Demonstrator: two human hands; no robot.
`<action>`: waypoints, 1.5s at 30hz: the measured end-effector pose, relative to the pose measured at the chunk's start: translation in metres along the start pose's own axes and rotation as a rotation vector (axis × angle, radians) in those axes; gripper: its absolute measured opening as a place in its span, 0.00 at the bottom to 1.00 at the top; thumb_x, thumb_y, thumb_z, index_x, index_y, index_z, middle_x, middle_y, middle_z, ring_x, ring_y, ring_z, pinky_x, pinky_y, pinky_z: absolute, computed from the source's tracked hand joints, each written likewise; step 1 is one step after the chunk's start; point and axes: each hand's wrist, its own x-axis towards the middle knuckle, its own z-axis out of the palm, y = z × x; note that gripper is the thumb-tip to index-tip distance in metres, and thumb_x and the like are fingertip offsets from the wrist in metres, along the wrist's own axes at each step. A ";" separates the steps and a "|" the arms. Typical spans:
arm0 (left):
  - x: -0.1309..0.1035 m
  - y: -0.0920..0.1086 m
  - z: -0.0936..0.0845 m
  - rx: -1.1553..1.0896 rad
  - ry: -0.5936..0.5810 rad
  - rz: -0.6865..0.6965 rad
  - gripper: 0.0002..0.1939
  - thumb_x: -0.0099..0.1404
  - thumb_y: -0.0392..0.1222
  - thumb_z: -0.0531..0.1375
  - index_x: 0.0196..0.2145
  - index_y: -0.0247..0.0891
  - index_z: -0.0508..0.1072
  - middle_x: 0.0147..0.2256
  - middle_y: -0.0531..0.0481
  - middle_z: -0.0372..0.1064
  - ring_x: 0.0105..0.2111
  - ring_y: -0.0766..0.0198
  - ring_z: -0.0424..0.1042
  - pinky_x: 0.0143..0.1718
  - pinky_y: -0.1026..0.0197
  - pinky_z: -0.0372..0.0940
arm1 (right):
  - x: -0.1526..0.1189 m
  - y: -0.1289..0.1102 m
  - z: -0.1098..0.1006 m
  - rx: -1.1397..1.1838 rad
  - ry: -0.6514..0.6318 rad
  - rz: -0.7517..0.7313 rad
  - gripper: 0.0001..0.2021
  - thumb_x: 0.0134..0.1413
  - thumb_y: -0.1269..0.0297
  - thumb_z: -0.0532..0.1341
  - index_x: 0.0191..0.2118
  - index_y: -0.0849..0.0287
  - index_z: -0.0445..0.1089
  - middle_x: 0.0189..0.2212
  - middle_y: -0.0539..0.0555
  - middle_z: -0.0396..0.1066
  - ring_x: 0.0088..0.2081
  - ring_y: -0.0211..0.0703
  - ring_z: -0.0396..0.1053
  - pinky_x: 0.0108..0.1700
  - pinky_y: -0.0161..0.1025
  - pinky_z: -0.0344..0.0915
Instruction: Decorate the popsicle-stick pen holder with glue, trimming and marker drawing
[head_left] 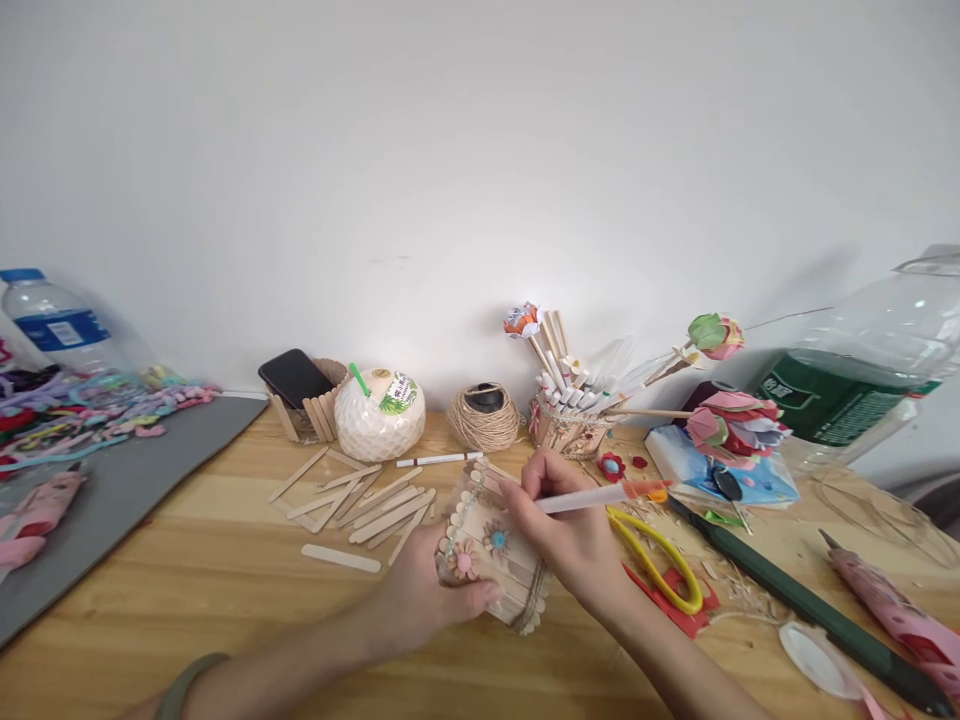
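1. Pale wooden sticks, set side by side, make up the craft-stick piece; it sits at the centre of the view, between both hands, its long axis leaning from about 11 to 5 o'clock.
2. Left hand clasps it at its 8 o'clock corner, thumb laid over the face; the pink-centred flower sits just above that thumb, the blue-centred flower at 2 o'clock from the pink one.
3. Right hand pinches a slim white pen with an orange end pointing to 3 o'clock; whether the other end touches the wood, I cannot tell, as the fingers hide it.
4. Key relation, as I judge it: the piece lies towards 8 o'clock from the right hand's pinch, the pen slanting across its long axis; the right hand is nearer the upper edge, the left the lower corner.
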 end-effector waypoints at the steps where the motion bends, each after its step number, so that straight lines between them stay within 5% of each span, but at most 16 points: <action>1: 0.000 0.001 0.000 -0.001 -0.001 -0.003 0.12 0.49 0.43 0.65 0.27 0.37 0.66 0.23 0.56 0.63 0.24 0.67 0.61 0.29 0.64 0.61 | 0.000 0.001 0.000 0.002 0.000 0.005 0.14 0.50 0.65 0.58 0.21 0.55 0.52 0.16 0.42 0.50 0.18 0.31 0.47 0.18 0.30 0.45; 11: 0.000 0.000 -0.002 0.053 0.038 -0.029 0.11 0.50 0.43 0.65 0.29 0.37 0.68 0.25 0.54 0.66 0.26 0.65 0.63 0.31 0.62 0.63 | -0.001 0.005 -0.003 -0.037 -0.042 -0.074 0.14 0.47 0.73 0.55 0.20 0.55 0.48 0.16 0.42 0.50 0.19 0.32 0.48 0.21 0.31 0.48; 45: -0.001 0.003 -0.001 0.111 0.069 -0.041 0.11 0.48 0.43 0.63 0.28 0.36 0.68 0.24 0.53 0.62 0.26 0.65 0.59 0.29 0.63 0.62 | 0.002 0.002 -0.002 -0.153 -0.065 -0.137 0.15 0.50 0.72 0.54 0.20 0.55 0.46 0.15 0.42 0.49 0.17 0.31 0.47 0.19 0.30 0.47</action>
